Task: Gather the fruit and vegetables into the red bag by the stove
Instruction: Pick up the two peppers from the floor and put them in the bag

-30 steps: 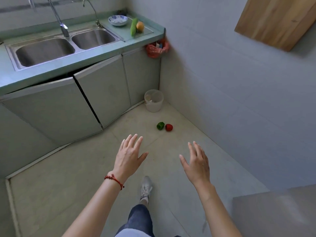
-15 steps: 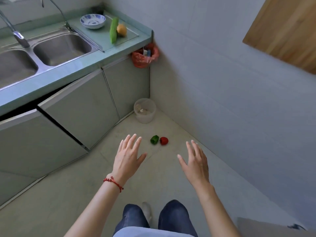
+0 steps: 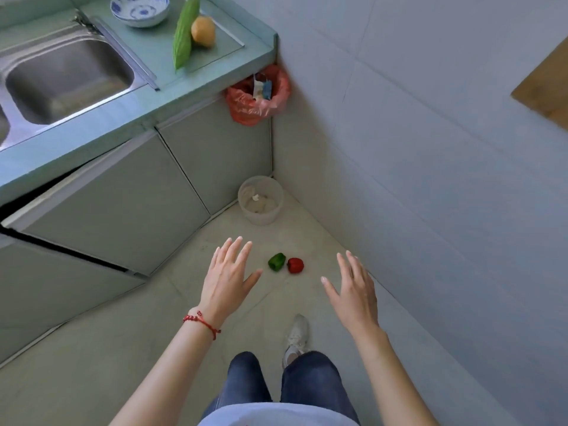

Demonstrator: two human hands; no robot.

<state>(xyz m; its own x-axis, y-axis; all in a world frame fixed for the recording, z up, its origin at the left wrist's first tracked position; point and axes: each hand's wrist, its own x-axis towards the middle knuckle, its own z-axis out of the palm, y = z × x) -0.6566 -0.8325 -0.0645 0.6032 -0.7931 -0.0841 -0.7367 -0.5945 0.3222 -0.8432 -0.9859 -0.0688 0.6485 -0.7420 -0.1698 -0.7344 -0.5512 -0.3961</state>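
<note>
Hands (image 3: pixel 229 279) empty above green pepper (image 3: pixel 277 261)

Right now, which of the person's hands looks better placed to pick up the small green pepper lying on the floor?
Probably the left hand: its open fingers and thumb sit just beside the small green pepper. The right hand, also open and empty, lies beyond the small red pepper, which suits it better.

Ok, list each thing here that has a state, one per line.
left hand: open, empty
right hand: open, empty
red bag: hanging open, scraps inside
green pepper: on floor
red pepper: on floor
cabinet door: ajar
bowl: upright
bin: uncovered
</note>
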